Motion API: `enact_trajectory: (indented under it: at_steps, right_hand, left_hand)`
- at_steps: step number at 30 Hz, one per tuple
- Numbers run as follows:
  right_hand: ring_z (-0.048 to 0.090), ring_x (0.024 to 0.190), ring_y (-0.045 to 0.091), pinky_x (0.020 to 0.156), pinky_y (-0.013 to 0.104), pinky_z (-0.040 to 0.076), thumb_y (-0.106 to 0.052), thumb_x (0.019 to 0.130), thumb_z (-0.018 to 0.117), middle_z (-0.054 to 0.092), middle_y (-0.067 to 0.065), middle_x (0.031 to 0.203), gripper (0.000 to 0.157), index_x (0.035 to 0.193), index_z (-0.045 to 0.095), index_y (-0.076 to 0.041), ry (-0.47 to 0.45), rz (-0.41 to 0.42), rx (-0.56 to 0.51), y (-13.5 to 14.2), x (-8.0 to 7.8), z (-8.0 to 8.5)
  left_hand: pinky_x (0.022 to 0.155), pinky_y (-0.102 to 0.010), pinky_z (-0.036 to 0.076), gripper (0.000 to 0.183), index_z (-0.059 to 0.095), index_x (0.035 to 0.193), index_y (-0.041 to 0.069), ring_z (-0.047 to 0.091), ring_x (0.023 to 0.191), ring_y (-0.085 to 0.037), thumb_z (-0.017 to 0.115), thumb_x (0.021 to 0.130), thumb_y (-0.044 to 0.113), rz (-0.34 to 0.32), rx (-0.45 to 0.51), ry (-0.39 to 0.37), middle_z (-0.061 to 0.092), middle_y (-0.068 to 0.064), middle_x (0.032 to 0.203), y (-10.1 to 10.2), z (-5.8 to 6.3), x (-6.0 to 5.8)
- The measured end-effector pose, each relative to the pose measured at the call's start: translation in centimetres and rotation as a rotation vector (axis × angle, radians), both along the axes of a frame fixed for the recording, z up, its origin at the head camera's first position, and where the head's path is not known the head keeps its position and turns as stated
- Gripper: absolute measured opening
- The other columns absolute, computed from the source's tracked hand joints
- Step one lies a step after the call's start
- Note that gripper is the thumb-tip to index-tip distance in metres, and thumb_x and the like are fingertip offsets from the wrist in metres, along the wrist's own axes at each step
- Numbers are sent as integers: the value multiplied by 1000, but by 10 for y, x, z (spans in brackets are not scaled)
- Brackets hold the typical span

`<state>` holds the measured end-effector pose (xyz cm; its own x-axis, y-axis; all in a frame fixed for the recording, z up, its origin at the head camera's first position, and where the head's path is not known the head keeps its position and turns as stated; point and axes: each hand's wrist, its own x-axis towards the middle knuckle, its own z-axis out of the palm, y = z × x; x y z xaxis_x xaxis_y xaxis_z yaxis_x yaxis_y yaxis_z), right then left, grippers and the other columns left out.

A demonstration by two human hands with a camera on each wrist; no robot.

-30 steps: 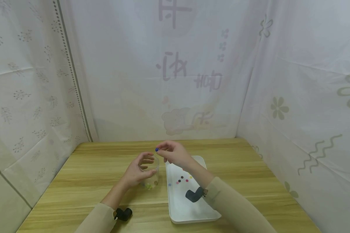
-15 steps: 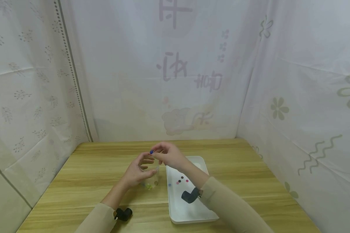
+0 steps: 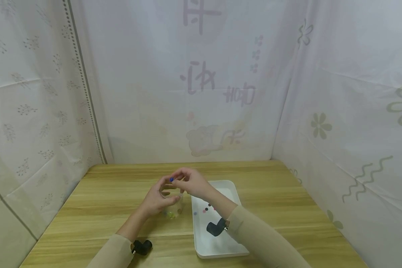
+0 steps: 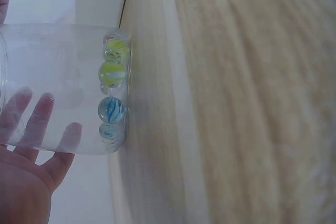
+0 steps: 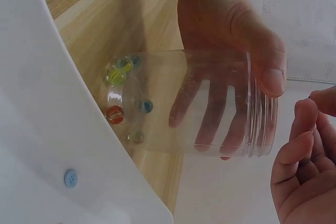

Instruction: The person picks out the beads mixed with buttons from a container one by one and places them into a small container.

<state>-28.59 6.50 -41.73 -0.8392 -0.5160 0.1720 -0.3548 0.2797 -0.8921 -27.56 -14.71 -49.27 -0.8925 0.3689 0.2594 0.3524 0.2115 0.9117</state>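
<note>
My left hand (image 3: 155, 199) grips a clear plastic jar (image 5: 163, 98) near its threaded mouth, thumb on one side and fingers round the other. The jar stands upright on the table, without a lid. Glass marbles lie on its bottom: yellow-green (image 4: 112, 73), blue-streaked (image 4: 111, 110) and an orange-red one (image 5: 114, 114). Thumb and fingertips of my right hand (image 3: 194, 184) pinch a small dark-blue round piece (image 3: 172, 179) above the jar's mouth. Its exact kind is too small to tell, and in the right wrist view the fingers nearly hide it.
A white rectangular tray (image 3: 217, 247) lies right of the jar, partly under my right forearm. It holds several small round pieces, among them a light-blue button (image 5: 70, 178) and a black one (image 3: 206, 209). Patterned white curtains (image 3: 147, 93) surround the wooden table (image 3: 114, 186).
My right hand has moved left and slightly down, carrying the dark-blue piece from beside the jar to over its mouth. The left hand and jar stay in place.
</note>
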Motion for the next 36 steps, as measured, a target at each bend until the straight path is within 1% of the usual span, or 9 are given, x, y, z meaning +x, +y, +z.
enact_trajectory:
  at_steps: [6,12,16,20,25,30,33,36]
  right_hand:
    - [68,76,15,67,26,57,-22,104,72,74,2,108,22,125,76,-16,-1,-5,16,0,0,0]
    - [69,80,18,71,28,60,-23,106,71,74,6,114,30,133,72,-12,-14,4,15,3,-2,-1]
    - [69,78,20,67,28,55,-25,106,70,74,8,116,37,141,67,-13,-16,-36,7,9,-5,1]
    - [68,74,19,61,25,50,-24,106,71,75,9,117,40,144,64,-14,-12,-73,-12,17,-9,5]
    - [67,72,17,60,24,50,-24,105,72,76,8,118,39,143,65,-17,-10,-95,-23,28,-12,4]
    - [68,73,17,60,24,50,-25,105,73,76,9,118,39,143,65,-17,-7,-117,-20,39,-15,-2]
    - [69,77,18,58,23,49,-24,105,74,74,10,123,42,145,64,-17,-18,-128,-22,44,-17,-5]
    - [68,84,18,58,23,49,-24,103,75,72,14,130,46,147,63,-17,-26,-136,-28,49,-18,-8]
  left_hand:
    - [118,-71,47,68,51,156,18,57,144,-43,83,97,25,-2,-1,6,60,-12,156,0,-1,0]
    - [117,-69,49,67,52,154,17,58,143,-45,84,96,26,2,-6,10,62,-13,154,-1,-2,0]
    - [116,-70,48,67,51,154,16,58,142,-45,84,96,25,-2,-4,19,62,-19,153,-1,-2,-1]
    - [116,-70,48,71,49,156,10,59,141,-43,84,96,24,-3,-4,23,61,-26,152,0,0,0]
    - [117,-69,48,73,48,157,8,60,140,-42,84,96,24,-2,-7,22,62,-25,151,0,1,-1]
    - [117,-70,48,70,50,155,12,60,140,-43,85,95,24,3,0,21,62,-24,151,1,-1,-2]
    - [117,-69,48,68,52,154,16,60,140,-43,85,95,24,8,3,22,63,-22,150,1,-1,-2]
    - [117,-69,48,67,52,153,18,60,140,-44,86,95,24,9,5,22,64,-20,150,1,-1,-1]
